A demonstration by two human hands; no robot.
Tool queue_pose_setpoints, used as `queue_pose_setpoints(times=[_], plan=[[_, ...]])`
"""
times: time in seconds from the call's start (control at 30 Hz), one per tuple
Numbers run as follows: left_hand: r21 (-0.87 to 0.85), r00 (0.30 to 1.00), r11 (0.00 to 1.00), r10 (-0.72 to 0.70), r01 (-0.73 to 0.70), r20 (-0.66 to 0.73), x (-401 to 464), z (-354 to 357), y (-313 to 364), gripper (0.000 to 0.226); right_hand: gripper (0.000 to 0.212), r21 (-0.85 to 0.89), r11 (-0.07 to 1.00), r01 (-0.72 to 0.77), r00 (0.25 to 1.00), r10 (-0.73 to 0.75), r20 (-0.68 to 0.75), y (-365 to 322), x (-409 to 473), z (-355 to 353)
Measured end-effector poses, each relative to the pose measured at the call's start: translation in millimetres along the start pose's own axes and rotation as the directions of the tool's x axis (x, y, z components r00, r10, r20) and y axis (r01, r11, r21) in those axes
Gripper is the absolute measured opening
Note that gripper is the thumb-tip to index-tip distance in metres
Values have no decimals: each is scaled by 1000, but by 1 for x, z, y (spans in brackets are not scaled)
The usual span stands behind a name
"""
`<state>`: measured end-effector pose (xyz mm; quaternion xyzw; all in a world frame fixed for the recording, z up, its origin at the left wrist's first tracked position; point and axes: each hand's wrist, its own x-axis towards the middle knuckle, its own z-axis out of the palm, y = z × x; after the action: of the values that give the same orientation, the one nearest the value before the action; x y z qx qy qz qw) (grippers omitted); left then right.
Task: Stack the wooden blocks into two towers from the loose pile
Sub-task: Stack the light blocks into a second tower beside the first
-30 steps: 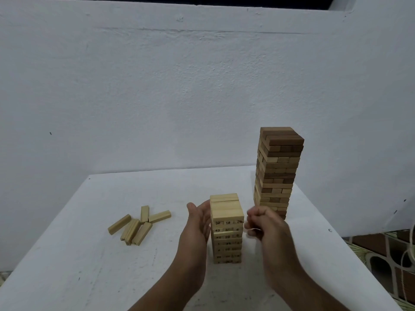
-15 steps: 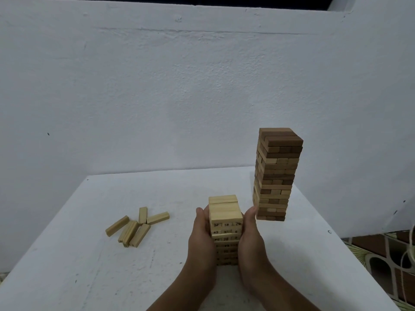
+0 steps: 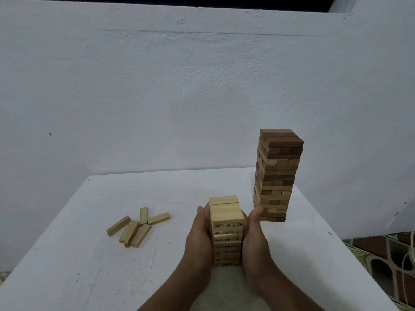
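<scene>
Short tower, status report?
Left hand and right hand pressed flat on short tower. Loose blocks wait left. Tall tower close behind right hand.

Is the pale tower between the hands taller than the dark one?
No, the pale tower pressed between the left hand and right hand stands far shorter than the dark tower.

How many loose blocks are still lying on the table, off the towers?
5, clustered on the table's left: one at far left, two side by side in the middle, one pointing away behind them, one at right. A block could be hidden underneath.
</scene>
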<state>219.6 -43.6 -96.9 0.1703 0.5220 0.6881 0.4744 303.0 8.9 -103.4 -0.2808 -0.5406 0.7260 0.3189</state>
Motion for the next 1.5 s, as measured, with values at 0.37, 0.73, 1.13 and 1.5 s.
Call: queue_pose_setpoints(times=[0.37, 0.73, 1.13, 1.5], plan=[[122, 968, 960, 251, -252, 25, -7, 14, 23, 68, 70, -127, 974, 189, 972, -203, -114, -22, 0, 10], [43, 966, 966, 257, -257, -5, -15, 28, 27, 66, 66, -93, 978, 186, 975, -196, -105, -14, 0, 21], [325, 931, 877, 294, -353, 216, -4, -34, 28, 50, 64, -360, 896, 259, 965, -230, 123, -21, -13, -30], [583, 907, 705, 225, -405, 357, -6, -57, 23, 84, 82, -547, 789, 280, 958, -195, 208, -21, -13, -54]])
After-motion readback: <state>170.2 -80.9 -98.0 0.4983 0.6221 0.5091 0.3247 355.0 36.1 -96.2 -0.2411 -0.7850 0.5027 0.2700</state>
